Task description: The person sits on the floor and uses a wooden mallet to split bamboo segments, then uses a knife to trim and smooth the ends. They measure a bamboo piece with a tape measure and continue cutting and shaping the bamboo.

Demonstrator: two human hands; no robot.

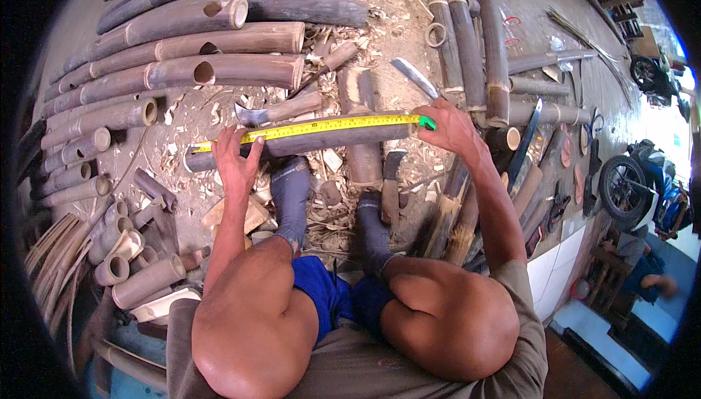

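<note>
A length of dark bamboo point(343, 138) lies crosswise in front of my shins, across a thicker bamboo piece point(363, 165). Along its top edge runs the yellow blade of a tape measure point(328, 126), drawn out nearly its full length. My left hand point(237, 162) grips the bamboo near its left end, fingers over the tape. My right hand point(451, 129) closes round the green tape case point(427, 123) at the right end. Just beyond the bamboo rests a wooden-handled tool with a curved metal blade point(250, 116). Another bladed tool point(392, 180) lies between the bamboo and my right foot.
Long bamboo poles with cut holes point(204, 73) lie at the left, shorter tubes point(150, 282) nearer. A knife blade point(415, 78) points up beyond my right hand; a long blade point(526, 143) lies farther right. Shavings cover the floor. A motorcycle point(628, 187) and a person point(650, 275) are at the right.
</note>
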